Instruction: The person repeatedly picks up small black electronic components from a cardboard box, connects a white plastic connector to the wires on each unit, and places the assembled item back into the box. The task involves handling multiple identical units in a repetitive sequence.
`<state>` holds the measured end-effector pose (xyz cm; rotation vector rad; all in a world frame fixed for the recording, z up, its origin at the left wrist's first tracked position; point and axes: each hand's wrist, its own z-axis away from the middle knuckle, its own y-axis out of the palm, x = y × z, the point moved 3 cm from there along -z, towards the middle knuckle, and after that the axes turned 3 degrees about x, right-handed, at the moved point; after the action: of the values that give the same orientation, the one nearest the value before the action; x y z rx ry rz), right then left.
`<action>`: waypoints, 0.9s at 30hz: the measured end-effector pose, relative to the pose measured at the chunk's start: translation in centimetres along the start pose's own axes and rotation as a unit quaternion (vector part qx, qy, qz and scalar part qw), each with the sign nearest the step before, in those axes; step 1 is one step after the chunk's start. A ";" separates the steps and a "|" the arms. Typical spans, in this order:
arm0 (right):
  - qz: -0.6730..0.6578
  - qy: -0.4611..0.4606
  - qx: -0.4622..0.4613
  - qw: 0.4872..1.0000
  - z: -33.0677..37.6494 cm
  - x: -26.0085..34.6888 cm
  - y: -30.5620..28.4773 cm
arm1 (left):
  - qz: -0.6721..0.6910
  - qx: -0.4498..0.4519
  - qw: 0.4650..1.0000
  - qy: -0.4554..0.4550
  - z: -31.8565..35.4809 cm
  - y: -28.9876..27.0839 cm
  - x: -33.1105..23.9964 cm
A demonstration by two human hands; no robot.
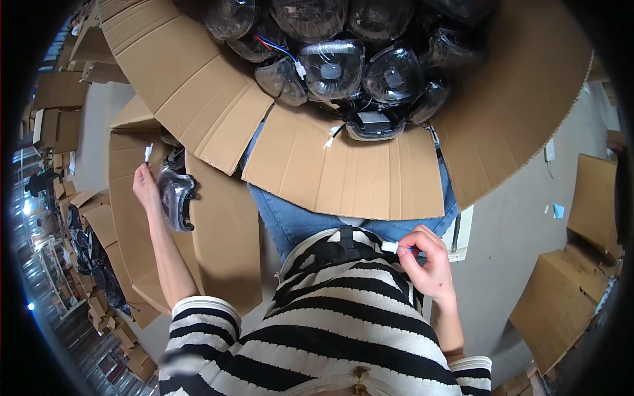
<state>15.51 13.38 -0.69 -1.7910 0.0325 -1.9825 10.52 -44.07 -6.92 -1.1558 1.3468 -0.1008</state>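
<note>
Room: grey warehouse floor, cardboard boxes stacked at 9 o'clock and 4 o'clock.
Big box [343, 171]: open at 12 o'clock, brown flaps spread, filled with clear-lensed headlamps [330, 66].
Left hand [146, 188]: at 9 o'clock, fingers pinching a small white plug [148, 154] at its tip; a dark headlamp [177, 198] hangs just beside the palm.
Right hand [429, 261]: at 4 o'clock, thumb and forefinger pinching a white connector [389, 247] against the striped shirt [330, 317].

We see a big open brown carton [370, 178] ahead, another [224, 231] at our left. More brown cartons [561, 297] stand at right.
</note>
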 end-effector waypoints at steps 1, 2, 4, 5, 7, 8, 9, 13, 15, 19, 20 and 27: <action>-0.002 -0.002 0.001 1.000 0.0 0.0 0.0 | 0.017 0.027 0.999 -0.018 -0.4 0.4 0.4; -0.006 0.003 0.001 1.000 0.0 0.0 -0.1 | -0.030 0.085 0.994 -0.065 -1.1 0.4 1.2; -0.014 0.015 0.001 1.000 0.0 0.0 -0.1 | -0.150 0.101 0.982 0.051 -1.5 0.8 0.7; -0.011 0.017 0.004 1.000 0.0 0.0 -0.1 | -0.208 0.112 0.966 0.108 -1.0 1.7 -0.8; -0.007 0.021 0.008 1.000 0.0 -0.2 -0.1 | -0.228 0.022 0.957 0.177 0.7 2.4 -5.8; -0.006 0.022 0.002 1.000 0.0 -0.4 0.1 | -0.156 -0.009 0.968 0.196 1.9 2.8 -9.7; -0.004 0.025 0.000 1.000 -0.1 -0.6 0.3 | -0.082 -0.040 0.974 0.209 3.3 3.6 -12.9; -0.004 0.026 0.021 0.999 -0.5 -0.7 0.5 | -0.020 0.201 0.932 0.301 8.4 12.3 -23.7; 0.001 0.016 0.021 1.000 -0.7 0.0 0.3 | -0.003 0.231 0.926 0.299 6.8 17.5 -23.5; 0.011 0.022 -0.008 1.000 -0.3 0.0 -0.4 | -0.106 0.201 0.934 0.275 2.4 26.2 -19.1; 0.014 0.027 -0.002 1.000 0.0 -0.3 -0.5 | -0.125 0.202 0.934 0.266 2.3 27.2 -19.2; 0.008 0.052 0.009 0.999 -0.1 -1.2 -0.1 | -0.206 0.205 0.901 0.322 3.3 24.9 -20.1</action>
<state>15.43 13.88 -1.77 -1.6711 0.0619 -2.0563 -6.38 -16.93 -10.70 -1.0581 1.5183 -1.1073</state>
